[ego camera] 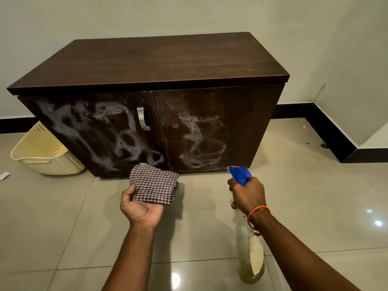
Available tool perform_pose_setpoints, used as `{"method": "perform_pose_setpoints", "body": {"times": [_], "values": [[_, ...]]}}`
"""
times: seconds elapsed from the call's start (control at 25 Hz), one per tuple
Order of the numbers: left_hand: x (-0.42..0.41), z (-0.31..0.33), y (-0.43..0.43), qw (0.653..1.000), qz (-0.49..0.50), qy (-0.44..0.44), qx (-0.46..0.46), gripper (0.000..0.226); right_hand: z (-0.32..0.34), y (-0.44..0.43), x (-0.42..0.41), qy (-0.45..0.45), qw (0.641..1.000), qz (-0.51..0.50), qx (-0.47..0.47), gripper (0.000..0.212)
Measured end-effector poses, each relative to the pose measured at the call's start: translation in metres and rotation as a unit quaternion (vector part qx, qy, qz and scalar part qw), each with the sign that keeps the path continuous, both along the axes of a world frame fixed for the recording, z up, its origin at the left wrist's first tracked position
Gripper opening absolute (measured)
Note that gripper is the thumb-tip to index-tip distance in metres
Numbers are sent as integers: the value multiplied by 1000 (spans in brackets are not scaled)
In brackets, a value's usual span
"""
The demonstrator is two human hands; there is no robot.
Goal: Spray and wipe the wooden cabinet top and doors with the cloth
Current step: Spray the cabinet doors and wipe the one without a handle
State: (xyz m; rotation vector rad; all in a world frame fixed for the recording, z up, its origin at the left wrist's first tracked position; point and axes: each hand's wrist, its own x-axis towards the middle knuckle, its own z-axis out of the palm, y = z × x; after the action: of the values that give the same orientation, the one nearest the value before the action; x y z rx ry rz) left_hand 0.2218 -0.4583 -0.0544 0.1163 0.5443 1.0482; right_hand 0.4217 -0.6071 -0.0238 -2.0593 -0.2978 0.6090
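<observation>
1. The wooden cabinet (pixel 147 64) filled the upper middle of the frame. White spray streaked its left door (pixel 94 131) and right door (pixel 210 131), and neither looked wiped.
2. The top showed no spray, so its stage was unclear.
3. Lower centre, the fingers of the left hand (pixel 140 206) grasped the checked cloth (pixel 154 183).
4. Lower right, the fingers of the right hand (pixel 247 196) gripped the spray bottle (pixel 249 255).

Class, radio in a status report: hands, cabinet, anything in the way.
Left hand holds cloth; right hand grips spray bottle. Left door, right door streaked with white spray, unwiped. Basket on floor, clear of doors.
</observation>
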Motion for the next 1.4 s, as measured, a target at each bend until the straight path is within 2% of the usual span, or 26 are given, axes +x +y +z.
{"method": "perform_pose_setpoints", "body": {"times": [0.16,0.32,0.44,0.52,0.64,0.76,0.92,1.04,1.4], "values": [[-1,3,-1,1000,8,7,-2,93,18,8,-15,-25,998,27,50,21],[-1,4,0,1000,6,14,-8,76,60,23,-22,-84,984,50,148,29],[0,5,-2,1000,2,8,-1,92,93,34,-26,-128,967,52,214,28],[0,6,-3,1000,1,11,-6,94,107,39,-28,-146,960,43,236,29],[0,4,-2,1000,2,9,-12,87,105,43,-24,-130,968,35,210,27],[-1,3,-1,1000,0,17,-15,73,80,40,-22,-67,988,62,121,22],[0,4,0,1000,7,25,-15,73,44,34,-18,-8,996,73,43,17],[4,2,-2,999,2,33,-17,73,29,30,-14,-1,998,58,27,8],[17,0,-9,998,-20,63,-12,70,15,20,-5,-18,999,18,37,17]]}}
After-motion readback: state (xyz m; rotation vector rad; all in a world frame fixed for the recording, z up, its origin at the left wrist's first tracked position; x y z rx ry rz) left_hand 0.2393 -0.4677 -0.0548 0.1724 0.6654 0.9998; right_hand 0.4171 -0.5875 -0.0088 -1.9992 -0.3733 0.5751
